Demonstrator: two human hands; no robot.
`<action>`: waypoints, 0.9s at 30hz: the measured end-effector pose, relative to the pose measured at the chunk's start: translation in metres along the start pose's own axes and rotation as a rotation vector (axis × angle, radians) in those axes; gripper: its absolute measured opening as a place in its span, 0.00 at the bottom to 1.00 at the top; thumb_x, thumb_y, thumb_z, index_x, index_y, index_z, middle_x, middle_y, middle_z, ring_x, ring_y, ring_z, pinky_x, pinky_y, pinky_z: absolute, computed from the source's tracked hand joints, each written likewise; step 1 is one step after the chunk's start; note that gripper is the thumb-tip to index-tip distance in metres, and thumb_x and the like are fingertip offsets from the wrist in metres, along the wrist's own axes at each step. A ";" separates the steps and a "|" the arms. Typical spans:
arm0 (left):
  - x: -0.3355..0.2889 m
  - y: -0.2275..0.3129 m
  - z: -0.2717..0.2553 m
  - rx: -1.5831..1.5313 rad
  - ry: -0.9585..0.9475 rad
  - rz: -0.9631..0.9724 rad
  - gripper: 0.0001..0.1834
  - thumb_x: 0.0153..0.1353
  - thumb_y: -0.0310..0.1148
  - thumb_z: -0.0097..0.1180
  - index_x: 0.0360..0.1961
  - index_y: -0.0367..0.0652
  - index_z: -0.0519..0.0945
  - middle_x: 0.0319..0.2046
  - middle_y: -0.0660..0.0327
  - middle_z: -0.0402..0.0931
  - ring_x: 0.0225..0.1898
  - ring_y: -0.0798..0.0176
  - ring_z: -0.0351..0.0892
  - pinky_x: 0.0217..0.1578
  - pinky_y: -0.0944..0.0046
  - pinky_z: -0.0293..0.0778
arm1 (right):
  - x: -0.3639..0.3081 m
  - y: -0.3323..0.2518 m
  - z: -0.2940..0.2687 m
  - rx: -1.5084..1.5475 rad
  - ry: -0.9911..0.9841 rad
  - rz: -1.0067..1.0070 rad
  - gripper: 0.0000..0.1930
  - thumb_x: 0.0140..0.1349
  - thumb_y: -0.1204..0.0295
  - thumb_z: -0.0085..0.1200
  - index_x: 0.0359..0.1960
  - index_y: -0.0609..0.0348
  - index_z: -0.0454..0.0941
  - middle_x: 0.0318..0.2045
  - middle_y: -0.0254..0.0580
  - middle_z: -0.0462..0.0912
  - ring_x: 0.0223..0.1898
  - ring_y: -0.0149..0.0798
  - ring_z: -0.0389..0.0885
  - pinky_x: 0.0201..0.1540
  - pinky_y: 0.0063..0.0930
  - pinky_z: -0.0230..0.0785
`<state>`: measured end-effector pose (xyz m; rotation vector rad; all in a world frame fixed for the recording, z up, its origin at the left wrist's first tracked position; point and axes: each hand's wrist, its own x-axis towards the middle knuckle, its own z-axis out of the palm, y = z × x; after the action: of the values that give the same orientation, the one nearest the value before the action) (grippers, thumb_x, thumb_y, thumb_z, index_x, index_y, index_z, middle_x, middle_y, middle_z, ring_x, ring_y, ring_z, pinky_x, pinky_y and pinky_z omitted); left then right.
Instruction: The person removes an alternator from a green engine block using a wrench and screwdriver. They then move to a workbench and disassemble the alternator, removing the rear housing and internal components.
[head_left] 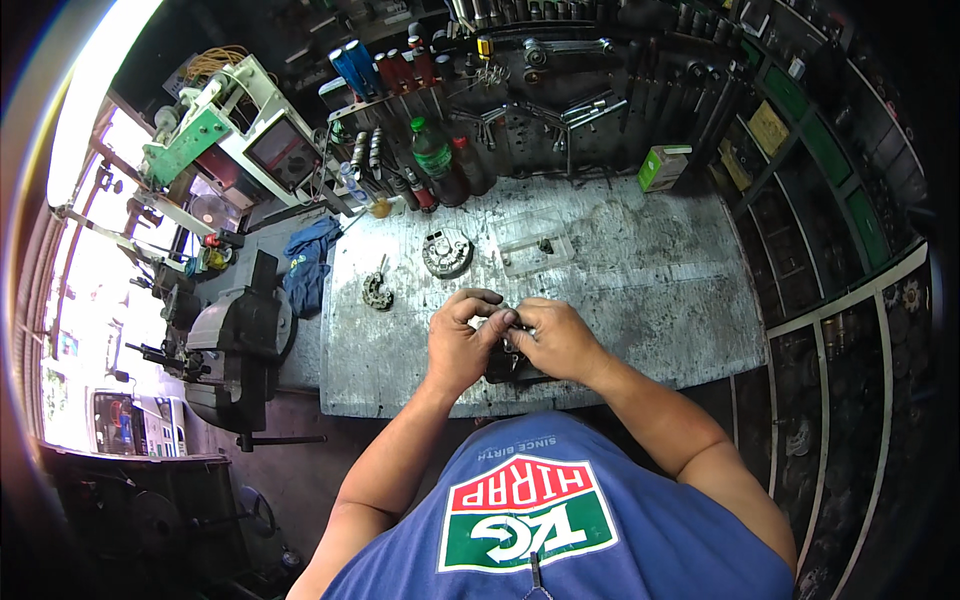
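Close to the bench's front edge, my left hand (463, 342) and my right hand (557, 340) meet with thumbs and fingers pinched together. Whatever small piece lies between the fingertips is too hidden to name. Just beneath them is a dark part (508, 368), mostly covered by my hands. Beyond my left hand rests a round metal housing cover (447, 254) with openings in its face. To its left lies a small curved metal part (377, 291) with a thin stem standing up. A shallow clear plastic tray (518, 262), holding a small dark piece, sits beyond my hands.
A bench vise (235, 335) stands left of the metal-topped bench (650, 320), near a blue cloth (312, 262). Bottles, including a green-topped one (432, 155), line the back left. A green and white box (663, 168) stands back right. Tools hang behind; shelves run along the right.
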<state>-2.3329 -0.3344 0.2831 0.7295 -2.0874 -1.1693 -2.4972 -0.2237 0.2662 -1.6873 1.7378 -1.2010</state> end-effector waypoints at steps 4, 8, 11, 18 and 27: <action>-0.004 -0.003 -0.012 0.244 -0.013 0.127 0.18 0.59 0.39 0.78 0.45 0.41 0.89 0.53 0.54 0.86 0.56 0.48 0.84 0.57 0.51 0.79 | 0.020 0.037 -0.010 -0.046 -0.071 0.214 0.13 0.70 0.62 0.64 0.42 0.61 0.89 0.41 0.55 0.89 0.43 0.59 0.89 0.49 0.52 0.80; -0.041 -0.010 -0.027 0.425 -0.099 0.072 0.30 0.51 0.44 0.83 0.53 0.43 0.86 0.63 0.50 0.78 0.65 0.41 0.78 0.64 0.45 0.75 | 0.060 0.105 -0.020 -0.323 -0.090 0.516 0.19 0.71 0.58 0.63 0.50 0.61 0.90 0.47 0.60 0.91 0.50 0.60 0.90 0.56 0.52 0.81; -0.068 -0.021 -0.021 0.430 -0.079 -0.010 0.31 0.50 0.41 0.84 0.54 0.44 0.85 0.65 0.49 0.76 0.66 0.40 0.77 0.65 0.45 0.75 | 0.083 0.146 -0.019 -0.483 -0.091 0.539 0.21 0.70 0.57 0.65 0.54 0.62 0.89 0.48 0.61 0.90 0.50 0.62 0.89 0.57 0.53 0.81; -0.080 -0.044 -0.011 0.355 -0.019 -0.081 0.33 0.51 0.32 0.83 0.59 0.45 0.83 0.67 0.47 0.74 0.67 0.38 0.76 0.66 0.46 0.76 | 0.061 0.098 -0.017 -0.304 -0.065 0.383 0.29 0.69 0.57 0.68 0.62 0.67 0.83 0.51 0.62 0.90 0.52 0.59 0.90 0.58 0.49 0.81; -0.087 -0.047 -0.017 0.273 0.069 -0.217 0.31 0.51 0.26 0.82 0.58 0.44 0.85 0.67 0.50 0.72 0.57 0.51 0.84 0.56 0.56 0.85 | -0.037 -0.001 0.012 -0.290 -0.173 0.083 0.27 0.61 0.57 0.74 0.61 0.48 0.84 0.42 0.46 0.82 0.39 0.54 0.90 0.41 0.49 0.84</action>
<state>-2.2566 -0.3022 0.2270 1.1320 -2.1743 -0.9625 -2.4811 -0.1920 0.2514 -1.7993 1.9221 -0.7697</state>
